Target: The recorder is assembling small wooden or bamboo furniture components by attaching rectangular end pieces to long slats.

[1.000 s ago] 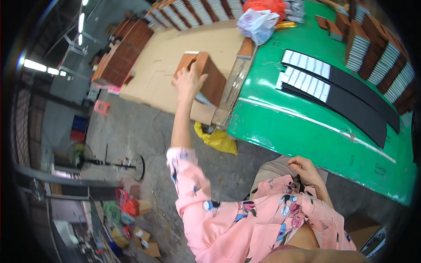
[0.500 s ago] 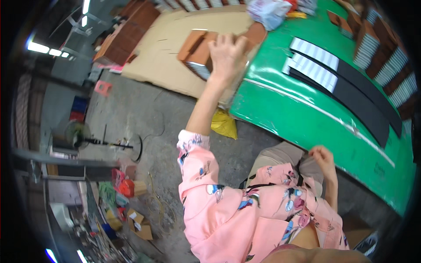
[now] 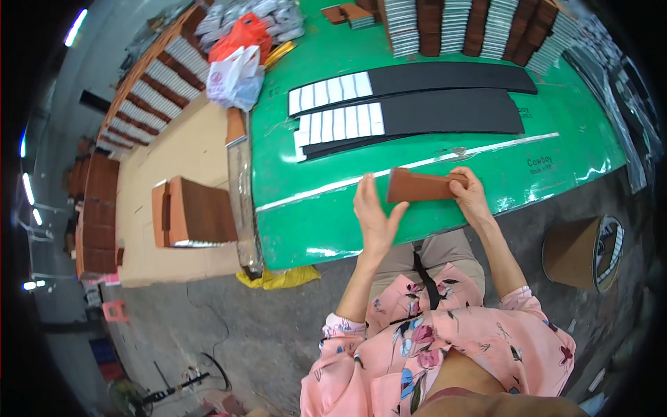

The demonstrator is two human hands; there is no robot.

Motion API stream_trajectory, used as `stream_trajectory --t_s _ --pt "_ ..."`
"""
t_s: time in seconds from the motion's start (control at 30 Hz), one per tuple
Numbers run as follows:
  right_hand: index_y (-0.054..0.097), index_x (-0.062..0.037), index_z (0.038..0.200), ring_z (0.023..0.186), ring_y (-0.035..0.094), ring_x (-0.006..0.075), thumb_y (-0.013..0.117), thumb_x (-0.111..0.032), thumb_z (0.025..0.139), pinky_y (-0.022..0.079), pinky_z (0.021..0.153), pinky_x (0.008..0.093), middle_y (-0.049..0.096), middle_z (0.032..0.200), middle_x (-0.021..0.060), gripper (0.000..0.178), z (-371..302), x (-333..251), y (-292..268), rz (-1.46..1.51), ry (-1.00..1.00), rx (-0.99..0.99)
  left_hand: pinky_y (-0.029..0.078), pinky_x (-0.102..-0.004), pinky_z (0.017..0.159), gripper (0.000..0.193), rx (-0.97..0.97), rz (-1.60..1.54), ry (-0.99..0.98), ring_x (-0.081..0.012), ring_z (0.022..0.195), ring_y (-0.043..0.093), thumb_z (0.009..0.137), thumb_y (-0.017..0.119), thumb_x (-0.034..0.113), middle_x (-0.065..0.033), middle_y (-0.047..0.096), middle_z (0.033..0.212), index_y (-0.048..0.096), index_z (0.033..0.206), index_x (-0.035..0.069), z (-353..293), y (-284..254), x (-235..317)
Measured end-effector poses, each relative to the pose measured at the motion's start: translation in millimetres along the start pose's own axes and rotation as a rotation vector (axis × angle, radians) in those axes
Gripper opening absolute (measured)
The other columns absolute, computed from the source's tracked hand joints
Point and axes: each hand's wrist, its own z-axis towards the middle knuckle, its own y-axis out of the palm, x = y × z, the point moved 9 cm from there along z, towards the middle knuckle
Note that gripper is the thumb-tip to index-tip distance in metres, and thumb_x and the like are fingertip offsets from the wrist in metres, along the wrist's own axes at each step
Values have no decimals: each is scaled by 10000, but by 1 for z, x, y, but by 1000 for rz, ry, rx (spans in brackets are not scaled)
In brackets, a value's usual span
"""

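Observation:
A flat brown leather-like piece, wide at its left end and narrower at its right, is held above the near edge of the green table. My right hand pinches its narrow end between thumb and fingers. Close to the wide end, my left hand is open, thumb and fingers apart, with nothing in it. Beyond both hands lie black strips whose left parts carry white striped pieces.
A brown stack sits on the cardboard-covered surface at left. One brown piece rests by the table's left corner. Farther back are plastic bags and rows of brown-and-white stacks. A bin stands right on the floor.
My view has turned left to right toward the green table. My left hand has moved from the brown stack to the table front. My right hand has risen from my lap and now holds a brown piece.

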Motion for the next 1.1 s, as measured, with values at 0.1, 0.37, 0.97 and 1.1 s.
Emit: stream_trajectory --t_s 0.1,0.37,0.97,1.1 --pt "510 -100 1083 929 506 91 625 -71 836 434 806 253 531 974 1 275 17 3 16 -171 -30 -99 407 -380 801 606 -214 -648 -666 -185 982 551 726 736 160 -132 578 1115 476 1250 3 -30 41 -75" --pt "501 -47 1127 963 549 205 639 -96 801 461 788 317 553 1059 75 358 50 -75 43 -1065 -555 72 446 -327 646 430 -284 -210 -429 -215 707 553 795 673 192 -112 594 813 549 1144 -25 -18 46 -85" --pt "595 -110 1057 951 562 242 668 -89 744 510 740 347 518 1114 55 323 140 -75 134 -1537 -759 -485 431 -373 612 450 -216 -192 -387 -283 720 538 757 697 224 -143 568 821 556 1069 -68 -10 38 -83" --pt "579 -174 1156 976 565 247 701 -153 720 504 782 365 488 1169 76 454 163 -52 145 -1681 -559 -836 429 -362 651 419 -244 -214 -424 -268 734 536 766 691 178 -128 566 825 546 1097 -34 -13 43 -84"
